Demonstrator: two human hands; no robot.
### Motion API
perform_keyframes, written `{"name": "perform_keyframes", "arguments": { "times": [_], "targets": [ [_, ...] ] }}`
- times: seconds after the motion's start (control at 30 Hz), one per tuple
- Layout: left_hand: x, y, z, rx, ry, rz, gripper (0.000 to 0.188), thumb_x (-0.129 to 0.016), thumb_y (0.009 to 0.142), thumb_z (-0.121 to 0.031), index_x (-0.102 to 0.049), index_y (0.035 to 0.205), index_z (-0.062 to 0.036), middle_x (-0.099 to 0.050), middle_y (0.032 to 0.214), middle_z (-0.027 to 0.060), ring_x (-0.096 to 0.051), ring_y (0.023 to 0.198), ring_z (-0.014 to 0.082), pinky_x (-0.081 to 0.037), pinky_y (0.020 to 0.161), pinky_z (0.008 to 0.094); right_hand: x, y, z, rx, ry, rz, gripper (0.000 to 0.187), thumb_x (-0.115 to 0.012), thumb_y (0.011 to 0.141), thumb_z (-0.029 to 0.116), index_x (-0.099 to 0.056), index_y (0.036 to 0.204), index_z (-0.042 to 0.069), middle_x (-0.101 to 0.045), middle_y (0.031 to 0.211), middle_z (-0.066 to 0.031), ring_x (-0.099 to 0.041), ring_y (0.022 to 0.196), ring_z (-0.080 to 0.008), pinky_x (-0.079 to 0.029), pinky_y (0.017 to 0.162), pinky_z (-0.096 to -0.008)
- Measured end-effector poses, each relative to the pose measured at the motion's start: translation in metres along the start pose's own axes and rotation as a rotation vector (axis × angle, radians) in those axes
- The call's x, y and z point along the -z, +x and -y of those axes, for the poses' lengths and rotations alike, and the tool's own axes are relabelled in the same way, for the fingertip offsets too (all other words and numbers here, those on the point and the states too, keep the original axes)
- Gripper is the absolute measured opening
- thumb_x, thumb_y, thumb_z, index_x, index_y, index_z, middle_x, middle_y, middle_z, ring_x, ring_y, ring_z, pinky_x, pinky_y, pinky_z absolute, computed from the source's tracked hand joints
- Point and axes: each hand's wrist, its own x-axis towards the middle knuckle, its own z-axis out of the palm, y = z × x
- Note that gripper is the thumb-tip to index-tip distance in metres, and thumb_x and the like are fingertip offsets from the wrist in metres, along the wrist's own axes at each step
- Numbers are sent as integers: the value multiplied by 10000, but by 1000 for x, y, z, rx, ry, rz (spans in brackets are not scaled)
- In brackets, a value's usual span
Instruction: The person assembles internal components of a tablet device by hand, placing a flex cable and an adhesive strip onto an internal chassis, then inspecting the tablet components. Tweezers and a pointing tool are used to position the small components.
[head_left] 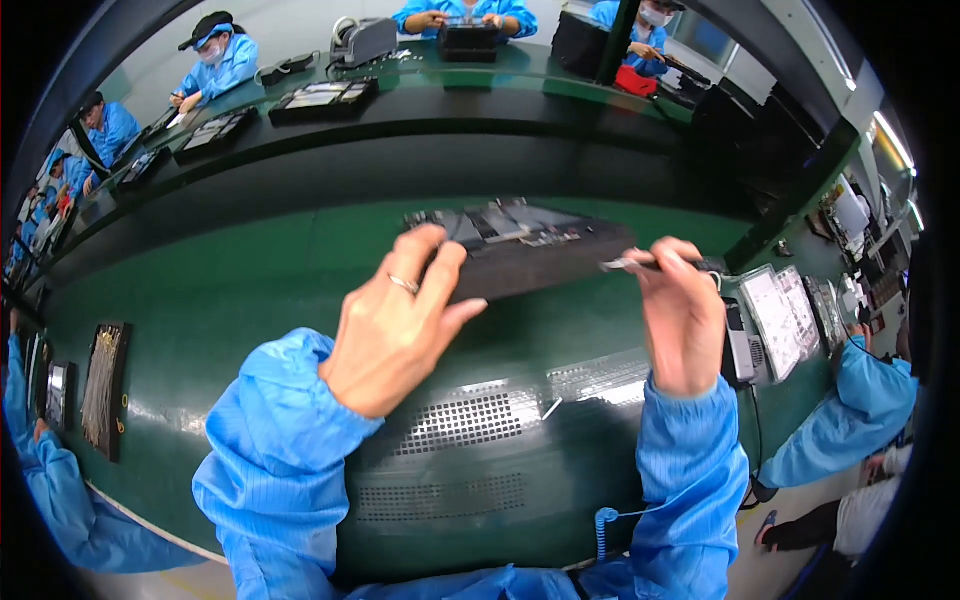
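A black tray (pixel 540 262) lies across the middle of the view, slightly blurred, with dark flat parts and small circuit pieces (pixel 510 228) inside it. My left hand (pixel 395 320), a ring on one finger, grips its left end, fingers over the edge and thumb along the near wall. At the tray's right end, my right hand (pixel 685 315) is closed in a pinch on a slim tool with a metal tip (pixel 622 264) and a dark rear part. The tip points left, close to the tray's corner. Whether it touches the tray, I cannot tell.
Grids of small black squares (pixel 460 424) and a short white stick (pixel 552 409) are on the green bench before me. A tray of thin wires (pixel 104 390) sits at left. Clear plastic trays (pixel 775 320) and a grey device (pixel 740 345) stand at right. Co-workers (pixel 222 62) sit opposite.
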Motion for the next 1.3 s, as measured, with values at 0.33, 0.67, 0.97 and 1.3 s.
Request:
{"name": "perform_keyframes", "arguments": {
  "times": [0.33, 0.67, 0.97, 1.3],
  "targets": [
    [48, -18, -68, -241, -139, -19, 500, -710, 476, -156, -498, 879, 49, -518, 808, 156, -525, 645, 243, -460, 560, 299, -24, -81, 69, 459, -310, -152, 144, -515, 683, 130, -470, 768, 23, -587, 640, -161, -544, 732, -254, -239, 917, -440],
    [45, -35, -66, -159, -287, -51, 478, -729, 518, -129, -502, 893, 63, -525, 836, 182, -561, 770, 300, -493, 655, 338, -66, -81, 54, 134, -309, 120, 87, -549, 676, -69, -564, 760, -83, -593, 766, -176, -590, 745, -239, -468, 723, -316],
    [50, -34, -63, -163, -303, -57, 475, -731, 493, -107, -509, 874, 69, -528, 815, 180, -566, 751, 295, -500, 636, 331, -73, -82, 58, 76, -389, 107, 97, -571, 668, -90, -549, 762, -79, -593, 784, -181, -587, 756, -231, -470, 717, -303],
    [53, -36, -61, -160, -296, -65, 466, -733, 482, -97, -518, 860, 70, -528, 802, 174, -571, 745, 291, -507, 624, 327, -75, -78, 58, 55, -402, 118, 102, -591, 652, -75, -559, 749, -80, -596, 755, -173, -593, 720, -217, -473, 687, -285]
  ]
}}
